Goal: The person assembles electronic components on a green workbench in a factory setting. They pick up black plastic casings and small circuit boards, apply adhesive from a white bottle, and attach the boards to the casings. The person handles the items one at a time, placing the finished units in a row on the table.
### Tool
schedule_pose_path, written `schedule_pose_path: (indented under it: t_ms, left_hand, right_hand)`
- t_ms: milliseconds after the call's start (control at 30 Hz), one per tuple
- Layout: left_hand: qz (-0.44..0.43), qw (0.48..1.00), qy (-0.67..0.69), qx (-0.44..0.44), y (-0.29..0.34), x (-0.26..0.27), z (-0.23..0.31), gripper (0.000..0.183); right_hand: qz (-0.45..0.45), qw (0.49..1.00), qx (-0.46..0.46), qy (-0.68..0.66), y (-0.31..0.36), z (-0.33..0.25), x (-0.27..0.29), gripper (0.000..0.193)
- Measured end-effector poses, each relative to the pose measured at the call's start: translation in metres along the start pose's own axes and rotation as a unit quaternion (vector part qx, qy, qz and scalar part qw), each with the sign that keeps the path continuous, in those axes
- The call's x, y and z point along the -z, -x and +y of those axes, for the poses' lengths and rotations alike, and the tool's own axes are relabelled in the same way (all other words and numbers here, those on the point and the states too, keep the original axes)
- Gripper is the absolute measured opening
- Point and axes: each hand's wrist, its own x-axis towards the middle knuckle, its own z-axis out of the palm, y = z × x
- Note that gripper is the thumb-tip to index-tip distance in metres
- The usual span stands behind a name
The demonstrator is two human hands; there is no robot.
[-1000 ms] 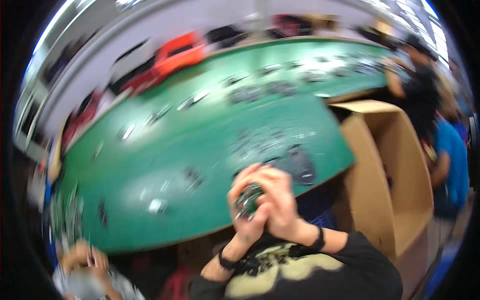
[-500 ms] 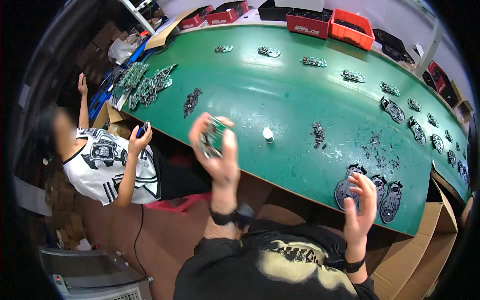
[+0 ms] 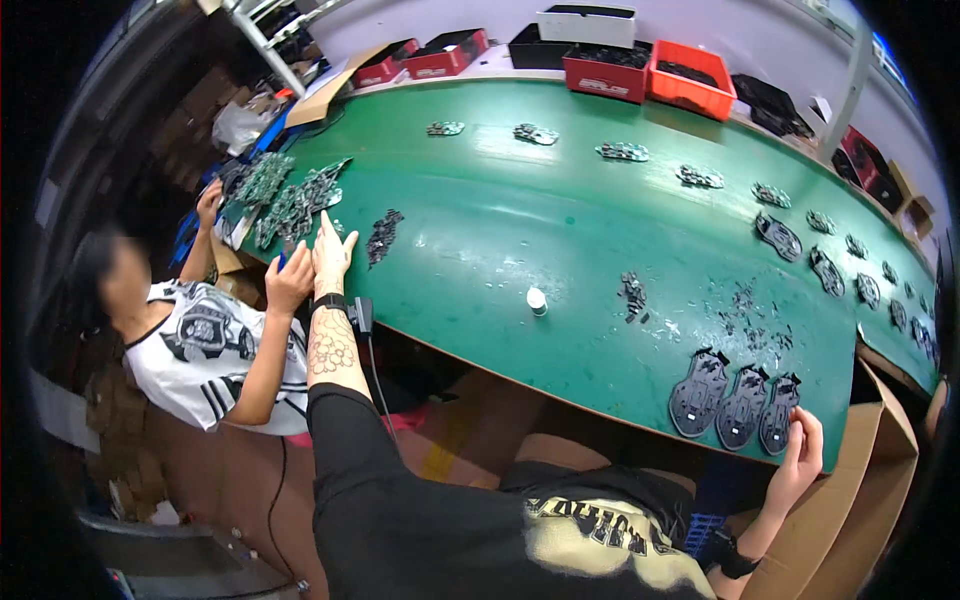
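Note:
My left hand (image 3: 332,258) is stretched out to the far left, fingers extended and thumb apart. Its fingertips are beside the heap of green circuit boards (image 3: 292,215); I see nothing gripped in it. At the table's near right corner, my right hand (image 3: 800,450) has its fingers slightly bent at the edge of a black mouse-shaped plastic shell (image 3: 778,425). Nothing shows in this hand, and whether it touches the shell is unclear. Two similar shells, one in the middle (image 3: 742,412) and one on the left (image 3: 698,398), lie beside it.
A co-worker's hand (image 3: 290,282) is close beside my left hand. A white bottle (image 3: 537,302) and small black parts (image 3: 632,295) lie on the green table (image 3: 470,230). Circuit boards (image 3: 622,152) line its far side, before an orange bin (image 3: 692,80). A cardboard box (image 3: 850,500) stands at right.
My left hand has reached left to the board heap; the circuit board it held is no longer seen in it. My right hand has moved right and down to the rightmost shell.

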Motion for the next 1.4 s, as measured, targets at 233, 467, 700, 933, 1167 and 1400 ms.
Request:
schedule_pose_path:
  t_ms: [233, 467, 700, 933, 1167, 1400]
  left_hand:
    - [0.034, 0.999, -0.003, 0.016, 0.010, 0.002, -0.017, 0.052]
    - [0.244, 0.924, 0.287, -0.058, 0.083, 0.098, 0.120, 0.044]
    - [0.085, 0.807, 0.482, -0.331, 0.253, 0.143, 0.309, 0.014]
    - [-0.118, 0.800, 0.547, -0.216, 0.274, 0.162, 0.369, 0.027]
    - [-0.157, 0.789, 0.444, -0.395, 0.265, 0.150, 0.448, 0.059]
    - [-0.142, 0.797, 0.454, -0.373, 0.272, 0.141, 0.438, 0.051]
  right_hand:
    - [-0.056, 0.991, 0.081, 0.091, -0.051, -0.048, 0.007, 0.014]
    - [-0.252, 0.947, 0.100, 0.172, -0.144, -0.064, 0.003, 0.018]
    - [-0.332, 0.914, 0.094, 0.212, -0.220, 0.012, -0.080, 0.026]
    - [-0.441, 0.861, 0.193, 0.160, -0.191, -0.024, -0.152, 0.022]
    - [-0.510, 0.818, 0.255, 0.081, -0.159, -0.054, -0.209, 0.014]
    - [-0.518, 0.795, 0.302, 0.093, -0.135, -0.052, -0.216, 0.013]
